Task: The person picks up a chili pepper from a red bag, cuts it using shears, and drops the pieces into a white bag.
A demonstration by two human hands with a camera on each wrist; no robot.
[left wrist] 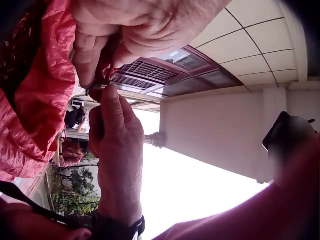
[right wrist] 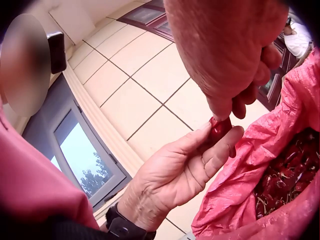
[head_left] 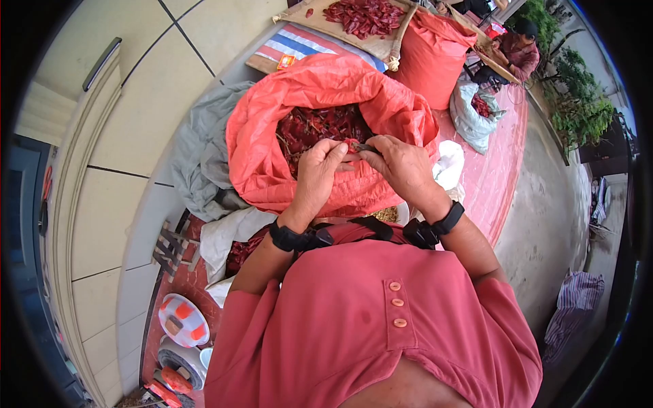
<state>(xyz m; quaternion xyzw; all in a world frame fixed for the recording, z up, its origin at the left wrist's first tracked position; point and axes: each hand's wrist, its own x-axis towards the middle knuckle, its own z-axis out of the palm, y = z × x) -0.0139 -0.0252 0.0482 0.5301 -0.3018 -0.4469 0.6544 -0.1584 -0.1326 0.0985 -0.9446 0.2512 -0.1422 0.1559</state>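
Both hands meet over a large red woven sack (head_left: 252, 149), its mouth spread wide with dried red chili peppers (head_left: 320, 129) inside. My left hand (head_left: 318, 170) grips one red chili pepper (right wrist: 220, 129) between thumb and fingers, as the right wrist view shows. From the other side, my right hand (head_left: 406, 166) pinches at the end of that same pepper, its thumb and fingertips close together. A small dark piece (head_left: 364, 147) shows at the right fingertips; I cannot tell whether it is the stem or a tool. In the left wrist view, fingers partly hide the pepper.
Behind the sack, a tray of red chilies (head_left: 364, 17) lies near a full red sack (head_left: 432, 58). A pale sack (head_left: 476, 115) stands farther right, near another seated person (head_left: 517, 54). Grey cloth (head_left: 204, 149) lies left. A white and red lid (head_left: 183, 319) is on the floor.
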